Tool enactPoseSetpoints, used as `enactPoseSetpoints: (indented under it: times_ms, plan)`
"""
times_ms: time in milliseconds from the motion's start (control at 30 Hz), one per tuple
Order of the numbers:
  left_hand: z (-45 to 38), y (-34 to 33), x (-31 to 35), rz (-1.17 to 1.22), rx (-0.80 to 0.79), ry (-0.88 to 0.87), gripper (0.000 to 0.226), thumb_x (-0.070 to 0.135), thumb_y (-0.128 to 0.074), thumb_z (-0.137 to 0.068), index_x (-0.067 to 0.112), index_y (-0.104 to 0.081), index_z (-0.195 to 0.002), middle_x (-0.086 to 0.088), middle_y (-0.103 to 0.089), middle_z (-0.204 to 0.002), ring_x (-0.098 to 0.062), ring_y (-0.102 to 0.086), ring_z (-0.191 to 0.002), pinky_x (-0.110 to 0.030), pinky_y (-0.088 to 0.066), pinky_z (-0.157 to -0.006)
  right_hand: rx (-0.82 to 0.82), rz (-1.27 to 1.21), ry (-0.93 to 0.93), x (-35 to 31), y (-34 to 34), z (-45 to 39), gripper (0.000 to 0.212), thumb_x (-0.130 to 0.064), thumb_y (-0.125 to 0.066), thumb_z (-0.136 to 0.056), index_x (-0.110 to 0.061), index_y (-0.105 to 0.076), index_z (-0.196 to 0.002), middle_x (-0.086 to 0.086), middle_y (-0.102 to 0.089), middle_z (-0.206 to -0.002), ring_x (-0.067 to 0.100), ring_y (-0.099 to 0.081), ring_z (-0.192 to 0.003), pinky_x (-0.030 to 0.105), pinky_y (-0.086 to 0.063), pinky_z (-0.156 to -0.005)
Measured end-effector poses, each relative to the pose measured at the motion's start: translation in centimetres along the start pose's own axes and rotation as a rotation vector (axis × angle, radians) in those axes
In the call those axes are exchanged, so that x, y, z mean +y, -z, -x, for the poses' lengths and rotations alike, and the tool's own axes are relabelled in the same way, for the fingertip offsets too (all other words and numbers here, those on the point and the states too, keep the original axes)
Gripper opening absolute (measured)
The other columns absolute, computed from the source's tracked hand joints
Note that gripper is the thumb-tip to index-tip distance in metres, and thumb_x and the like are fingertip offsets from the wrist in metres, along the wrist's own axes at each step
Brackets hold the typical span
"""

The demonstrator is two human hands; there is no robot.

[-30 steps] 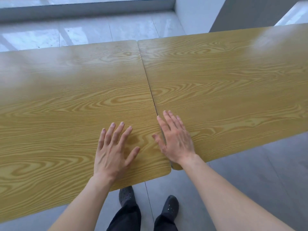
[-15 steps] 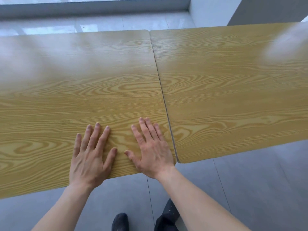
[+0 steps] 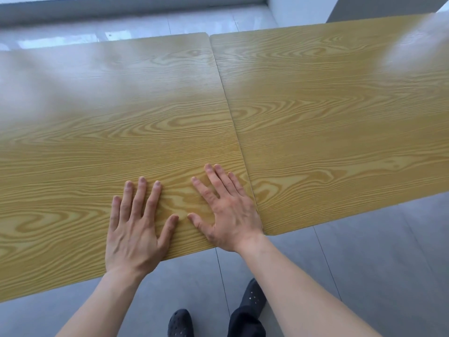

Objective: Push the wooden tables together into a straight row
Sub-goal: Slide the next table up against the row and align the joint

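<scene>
The 2 tables meet at a thin seam just right of the right hand [image 3: 228,215]. Both hands lie flat, fingers spread, on the left table [image 3: 109,132], the left hand [image 3: 136,227] beside the right. The right table [image 3: 340,132] sits slightly farther away; press down and slide evenly until the near edges align.

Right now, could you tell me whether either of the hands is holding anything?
Nothing is held. The left hand and right hand lie flat, palms down, on the left table near its front edge.
</scene>
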State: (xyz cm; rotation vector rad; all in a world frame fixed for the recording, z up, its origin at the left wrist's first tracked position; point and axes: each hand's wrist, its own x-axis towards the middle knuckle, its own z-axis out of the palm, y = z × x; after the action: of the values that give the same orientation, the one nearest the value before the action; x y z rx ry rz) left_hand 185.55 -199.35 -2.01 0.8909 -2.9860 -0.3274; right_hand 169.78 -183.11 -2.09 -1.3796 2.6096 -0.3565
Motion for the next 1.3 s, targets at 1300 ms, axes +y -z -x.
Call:
enactPoseSetpoints:
  times_ms: [1300]
  plan:
    - [-38.0, 6.8, -1.9, 0.156, 0.136, 0.031, 0.072, 0.072, -0.031, -0.096, 0.036, -0.027, -0.159, 0.003, -0.025, -0.169, -0.022, -0.011, -0.158, -0.043, -0.004, -0.128, 0.021, 0.027, -0.097, 7.1, 9.1, -35.3, 0.074, -0.059, -0.032, -0.104, -0.018, -0.016, -0.164, 0.009, -0.012, -0.173, 0.024, -0.002, -0.16, 0.04, 0.0, -0.13]
